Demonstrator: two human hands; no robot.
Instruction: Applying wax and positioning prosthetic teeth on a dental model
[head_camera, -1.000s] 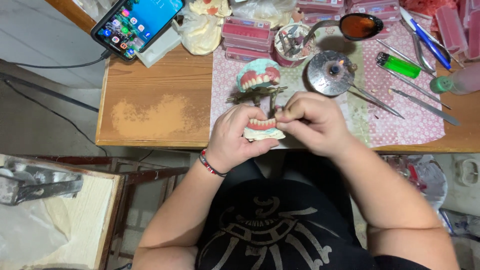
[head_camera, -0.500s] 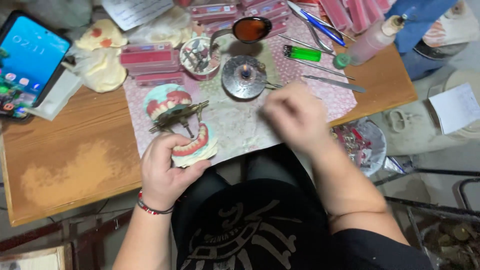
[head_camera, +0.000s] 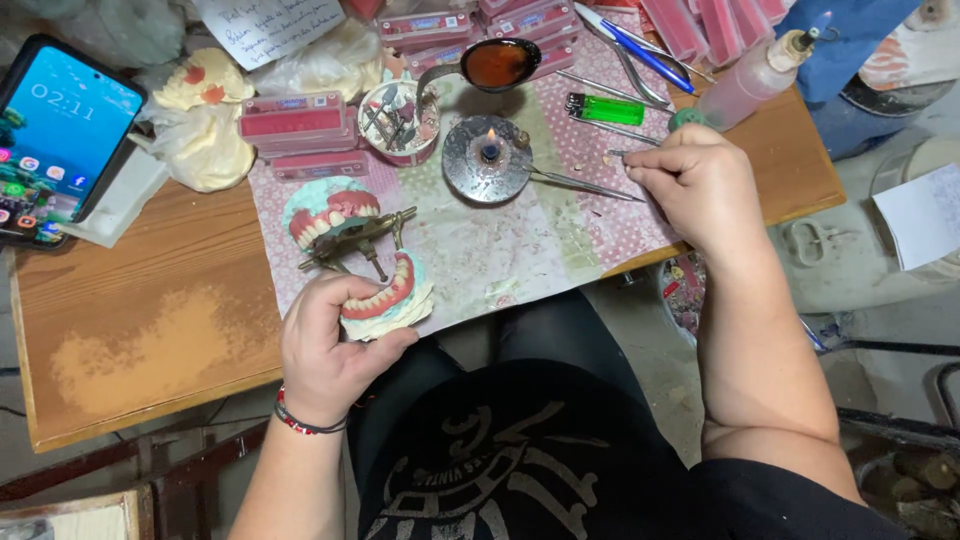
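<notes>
Left hand (head_camera: 325, 345) is gripping the lower denture model (head_camera: 390, 297), fingers curled closed around its plaster base, pink gum and teeth facing up. It's sitting at the near edge of the patterned mat (head_camera: 500, 250), just in front of the articulator (head_camera: 345, 235), which is holding the upper denture cast (head_camera: 325, 212) (brass frame, teal-white base).

Right hand (head_camera: 700, 185) is resting on the mat's right side, right of the burner (head_camera: 488, 155). Fingers are pinched closed on something small near a thin metal tool (head_camera: 585, 184); can't tell exactly what it's gripping.

The burner is showing 1 small flame, sitting at the mat's far-centre. Relative to the burner: round tin of instruments (head_camera: 398, 120) just left, spoon with dark red wax (head_camera: 497, 62) just behind, green lighter (head_camera: 607, 108) to the right, squeeze bottle (head_camera: 755, 75) further right, pink boxes (head_camera: 297, 135) further left, phone (head_camera: 55, 135) far left on the wooden table (head_camera: 150, 330).
</notes>
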